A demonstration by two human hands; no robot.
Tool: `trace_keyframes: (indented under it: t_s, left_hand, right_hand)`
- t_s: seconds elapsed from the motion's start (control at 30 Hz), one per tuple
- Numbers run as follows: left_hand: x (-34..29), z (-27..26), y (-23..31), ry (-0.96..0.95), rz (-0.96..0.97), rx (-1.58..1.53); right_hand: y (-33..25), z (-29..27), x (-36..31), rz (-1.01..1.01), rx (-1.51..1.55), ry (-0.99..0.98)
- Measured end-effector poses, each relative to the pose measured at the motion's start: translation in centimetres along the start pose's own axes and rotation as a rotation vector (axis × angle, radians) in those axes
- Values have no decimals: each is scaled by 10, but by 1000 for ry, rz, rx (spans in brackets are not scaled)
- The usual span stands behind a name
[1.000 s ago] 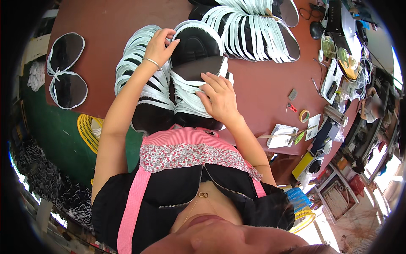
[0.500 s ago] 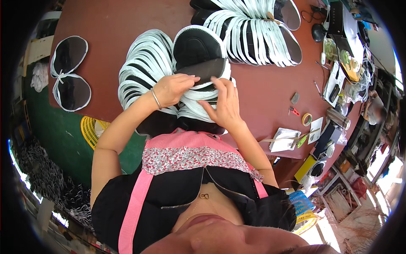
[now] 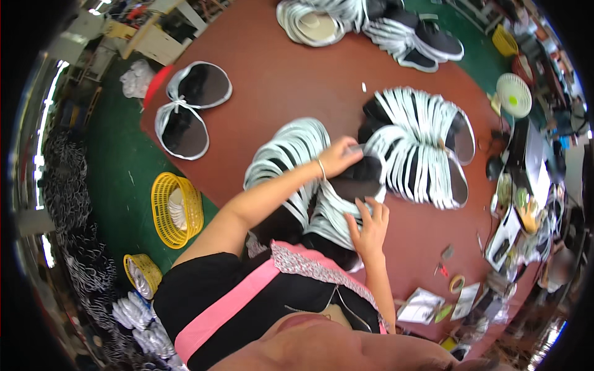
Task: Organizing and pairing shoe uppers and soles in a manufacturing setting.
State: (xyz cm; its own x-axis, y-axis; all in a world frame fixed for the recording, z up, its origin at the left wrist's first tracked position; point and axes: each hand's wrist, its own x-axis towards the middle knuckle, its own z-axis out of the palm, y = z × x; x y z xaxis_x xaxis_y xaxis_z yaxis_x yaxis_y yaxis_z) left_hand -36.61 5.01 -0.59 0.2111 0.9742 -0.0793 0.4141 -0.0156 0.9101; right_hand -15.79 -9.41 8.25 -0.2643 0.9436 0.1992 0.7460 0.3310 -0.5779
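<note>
My left hand (image 3: 341, 157), a metal bangle on its wrist, is at the far end of the fanned stack in front of me. Its fingers are blurred, and I cannot make out whether the small grey patch at their tips is something held. My right hand (image 3: 369, 227) lies with fingers apart on the near right row (image 3: 337, 213) of black rounded pieces with white edging. Between the hands shows the dark face of one piece (image 3: 354, 187). To the left leans a second row (image 3: 288, 154) of the same pieces, partly behind my left forearm.
A tied pair (image 3: 199, 86) lies at the table's left. Further bundles (image 3: 421, 167) (image 3: 315, 28) sit right and at the back. Yellow baskets (image 3: 162, 210) stand on the green floor. A fan (image 3: 513, 96), tape roll (image 3: 456, 284) and papers (image 3: 422, 306) are on the right.
The view has swung, bringing the table's far end and the baskets in. My left hand has moved away from my right, toward the stack's far end. My right hand's fingers have spread.
</note>
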Motion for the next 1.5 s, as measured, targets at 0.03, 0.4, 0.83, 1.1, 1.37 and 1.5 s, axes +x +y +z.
trace_keyframes:
  t_s: [0.03, 0.4, 0.83, 1.1, 1.37, 1.5]
  left_hand:
    - [-12, 1, 30, -175, -142, -233]
    - [-164, -25, 83, -150, 286, 40]
    - [-271, -98, 14, 567, 62, 276]
    - [-320, -96, -26, 587, -47, 219]
    - [-301, -58, -84, 468, 38, 520]
    - [-291, -64, -93, 394, 58, 361]
  right_hand:
    - [3, 1, -2, 18, -3, 11]
    - [-6, 3, 0, -42, -150, 44]
    - [-38, 79, -66, -258, -253, -61]
    - [-80, 100, -49, -285, -17, 59]
    - [-98, 125, -36, -82, 129, 71]
    - [-110, 139, -38, 42, 11, 24]
